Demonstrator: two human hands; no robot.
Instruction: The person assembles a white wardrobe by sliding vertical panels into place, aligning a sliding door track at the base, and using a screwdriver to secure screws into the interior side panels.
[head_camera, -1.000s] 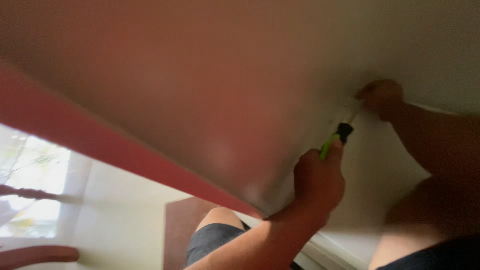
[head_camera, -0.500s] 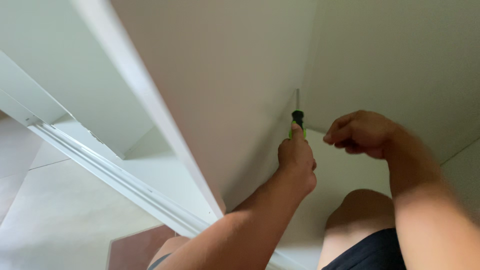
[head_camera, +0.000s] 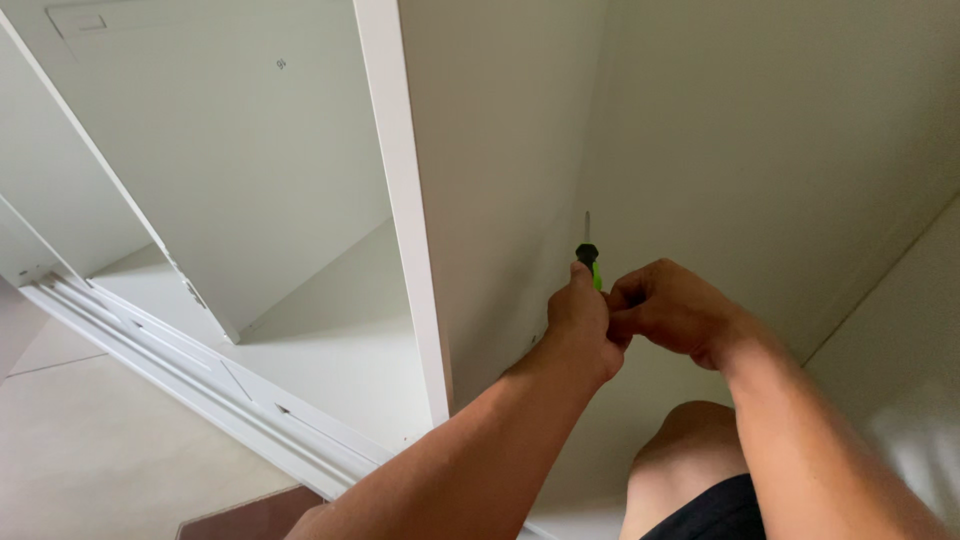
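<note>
Left hand (head_camera: 580, 325) gripping a green-and-black screwdriver (head_camera: 590, 258), its shaft pointing up into the inner corner of a white cabinet (head_camera: 500, 150). Right hand (head_camera: 665, 305) closing in against the left, fingers touching it. Bare knee (head_camera: 690, 440) showing below. Sliding track (head_camera: 200, 375) running at left.

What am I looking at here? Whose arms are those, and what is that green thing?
This picture comes from a camera worn on a person's head, so you see what they see. The two bare arms are their own. They sit inside a white cupboard, with a knee showing below. The left hand has its grip around a screwdriver with a green and black handle, its thin metal tip pointing up into the corner. The right hand is curled up right beside it, touching the left. On the left you see white shelves and the floor.
</note>
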